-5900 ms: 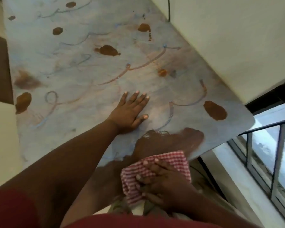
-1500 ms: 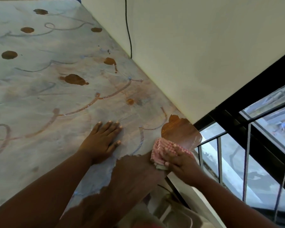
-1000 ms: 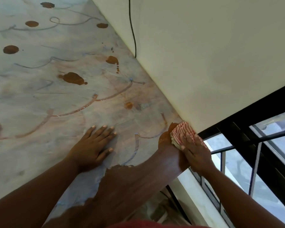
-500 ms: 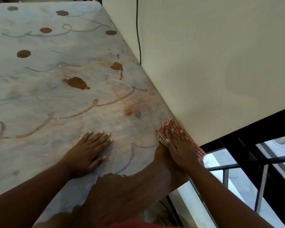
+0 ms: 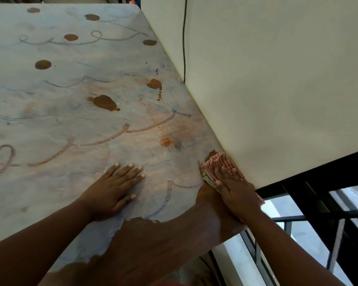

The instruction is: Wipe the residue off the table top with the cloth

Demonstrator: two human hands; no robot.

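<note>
The table top (image 5: 74, 112) is coated in pale grey-blue residue with brown blobs and looping streaks. A dark brown wiped band (image 5: 163, 240) runs along its near edge to the right corner. My right hand (image 5: 236, 193) presses flat with straight fingers on a folded red-and-white checked cloth (image 5: 217, 164), which lies on the table against the wall. My left hand (image 5: 114, 190) lies flat on the table, fingers spread, left of the cloth.
A cream wall (image 5: 267, 89) borders the table's right side, with a thin black cable (image 5: 184, 42) running down it. Beyond the near right corner are a black window frame and railing bars (image 5: 318, 219). Brown blobs (image 5: 103, 102) dot the far table.
My right hand has pushed the cloth from the near edge to the right corner and then away along the wall, widening the wiped band. My left hand has stayed flat on the table.
</note>
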